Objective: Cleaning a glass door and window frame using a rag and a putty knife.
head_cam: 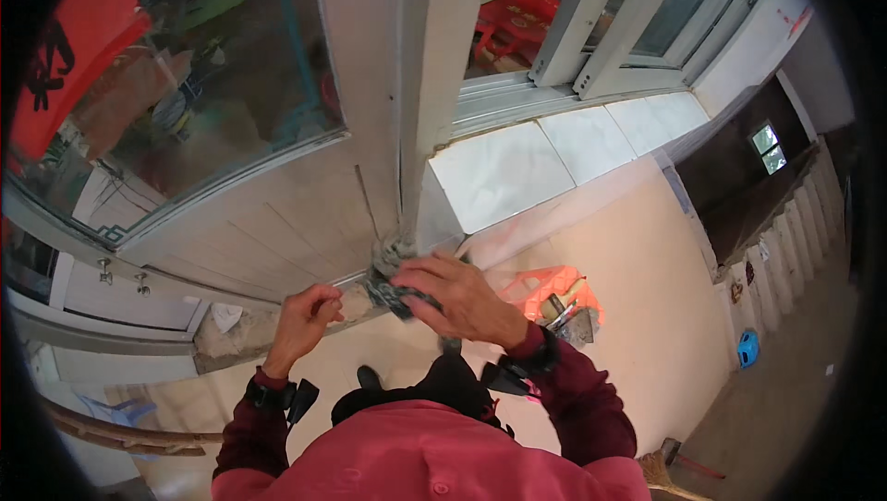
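My right hand (454,293) grips a crumpled dark grey-green cloth (391,276), slightly blurred, against the lower corner of a pale door panel (298,245). To its left, my left hand (305,321) is held near the door's bottom edge with its fingers curled; nothing shows in it. Above the panel is the door's glass pane (229,85), with a red paper bearing writing (76,51) at its far left.
A white tiled sill (513,168) lies under the sliding window (624,71). An orange plastic bag with tools (561,300) rests on the floor at right. Farther right are a blue object (748,348) and stairs (783,258); a broom (658,473) lies at lower right.
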Demonstrator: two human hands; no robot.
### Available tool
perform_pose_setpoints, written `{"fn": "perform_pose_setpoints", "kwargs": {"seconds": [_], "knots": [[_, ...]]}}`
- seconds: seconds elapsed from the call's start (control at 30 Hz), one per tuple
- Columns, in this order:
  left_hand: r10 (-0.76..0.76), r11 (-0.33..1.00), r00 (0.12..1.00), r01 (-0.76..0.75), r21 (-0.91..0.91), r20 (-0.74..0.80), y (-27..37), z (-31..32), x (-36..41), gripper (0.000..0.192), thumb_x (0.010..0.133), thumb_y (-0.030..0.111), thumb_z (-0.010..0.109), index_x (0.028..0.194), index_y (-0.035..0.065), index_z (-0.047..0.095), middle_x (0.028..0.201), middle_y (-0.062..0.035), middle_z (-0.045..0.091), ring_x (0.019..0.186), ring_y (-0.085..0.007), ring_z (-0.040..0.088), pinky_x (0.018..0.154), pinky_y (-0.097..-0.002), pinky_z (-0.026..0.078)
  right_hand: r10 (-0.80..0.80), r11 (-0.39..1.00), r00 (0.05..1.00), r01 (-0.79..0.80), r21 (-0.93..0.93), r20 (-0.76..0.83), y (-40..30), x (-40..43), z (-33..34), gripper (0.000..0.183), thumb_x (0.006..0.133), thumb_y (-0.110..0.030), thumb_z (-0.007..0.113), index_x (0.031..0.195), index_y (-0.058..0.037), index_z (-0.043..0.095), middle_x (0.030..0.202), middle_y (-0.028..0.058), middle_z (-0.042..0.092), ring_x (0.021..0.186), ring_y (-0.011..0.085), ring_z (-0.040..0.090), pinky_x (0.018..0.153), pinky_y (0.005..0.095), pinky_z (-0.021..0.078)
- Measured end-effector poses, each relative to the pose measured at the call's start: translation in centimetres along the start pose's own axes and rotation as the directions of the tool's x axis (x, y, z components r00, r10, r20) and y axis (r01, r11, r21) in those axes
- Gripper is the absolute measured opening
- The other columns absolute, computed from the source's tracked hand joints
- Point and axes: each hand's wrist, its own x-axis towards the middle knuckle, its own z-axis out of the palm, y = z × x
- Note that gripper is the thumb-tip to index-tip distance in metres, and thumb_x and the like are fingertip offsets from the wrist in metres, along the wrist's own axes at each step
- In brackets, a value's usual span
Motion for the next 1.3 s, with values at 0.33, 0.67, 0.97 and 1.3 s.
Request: {"fn": "perform_pose_setpoints", "kwargs": {"seconds": [0.33, 0.67, 0.97, 1.3], "knots": [[-0.091, 0.996, 0.961, 0.087, -0.027, -0.26, -5.0, -4.7, -7.3, 0.012, 0.081, 0.005, 0.052, 0.09, -0.0025, 0.054, 0.074, -0.0064, 0.057, 0.066, -0.0132, 0.059, 0.061, -0.026, 0.051, 0.088, 0.773, 0.833, -0.403, -0.49, -0.546, 14.9, 3.4, -13.7, 0.017, 0.081, -0.009, 0.05, 0.093, 0.0027, 0.053, 0.09, 0.0202, 0.055, 0.085, 0.0353, 0.053, 0.075, 0.0396, 0.0422], [-0.171, 0.985, 0.947, 0.172, -0.021, -0.273, -7.9, -3.4, -10.0, 0.012, 0.081, 0.006, 0.053, 0.09, -0.0021, 0.055, 0.074, -0.008, 0.058, 0.064, -0.0159, 0.061, 0.057, -0.026, 0.05, 0.064, 0.755, 0.993, -0.112, -0.646, -0.098, 15.0, 8.2, -3.0, 0.009, 0.069, -0.008, 0.052, 0.075, -0.0016, 0.055, 0.082, 0.0164, 0.051, 0.082, 0.0336, 0.048, 0.074, 0.0414, 0.0405], [-0.127, 0.991, 0.97, 0.117, -0.059, -0.205, -5.9, -3.2, -8.2, 0.013, 0.082, 0.007, 0.053, 0.091, -0.0021, 0.054, 0.074, -0.006, 0.056, 0.063, -0.0141, 0.06, 0.058, -0.0249, 0.049, -0.084, 0.974, 0.991, 0.104, -0.2, 0.105, 6.6, 4.5, -3.1, 0.013, 0.073, -0.011, 0.051, 0.081, -0.0016, 0.055, 0.079, 0.0143, 0.052, 0.079, 0.033, 0.05, 0.065, 0.0431, 0.0422], [-0.219, 0.975, 0.933, 0.198, -0.1, -0.285, -7.2, -2.4, -8.4, 0.012, 0.08, 0.005, 0.054, 0.088, -0.0033, 0.055, 0.071, -0.0063, 0.057, 0.062, -0.0151, 0.06, 0.055, -0.0251, 0.049, 0.118, 0.84, 0.914, -0.3, -0.452, -0.388, 16.0, 4.0, -14.0, 0.021, 0.077, -0.013, 0.054, 0.093, 0.0007, 0.054, 0.09, 0.02, 0.055, 0.082, 0.037, 0.052, 0.072, 0.0427, 0.0435]]}}
